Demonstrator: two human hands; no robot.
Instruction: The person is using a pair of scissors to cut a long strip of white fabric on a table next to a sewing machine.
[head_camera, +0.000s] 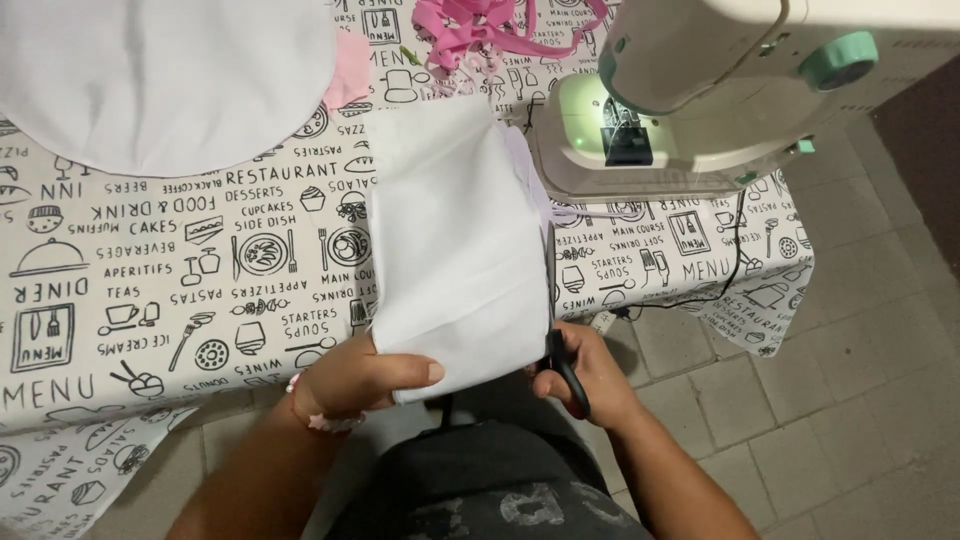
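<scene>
The left hand (355, 380) pinches the near left corner of a folded piece of white cloth (455, 240), thumb laid flat on top and the other fingers hidden beneath it. The cloth lies lengthwise on the table, running from the near edge away toward the sewing machine (690, 100), with its near end hanging just over the table edge. The right hand (590, 375) is closed around the handles of a pair of scissors (560, 335), dark grips with a touch of red; the blades point away along the right edge of the cloth, and they seem to be cutting into that edge, though the blades are too thin in this view to say whether they stand apart or together. A pale bracelet (320, 415) sits on the left wrist.

The table wears a white tablecloth (150, 270) printed with black drawings of food and tableware. At far left lies a large rounded sheet of white fabric (160, 70). Far in the middle, a tangle of pink ribbon (490, 25) rests beside the machine. The white and mint-green sewing machine stands far right, its lamp glowing, and a black cord (735, 255) trails from it across the cloth
</scene>
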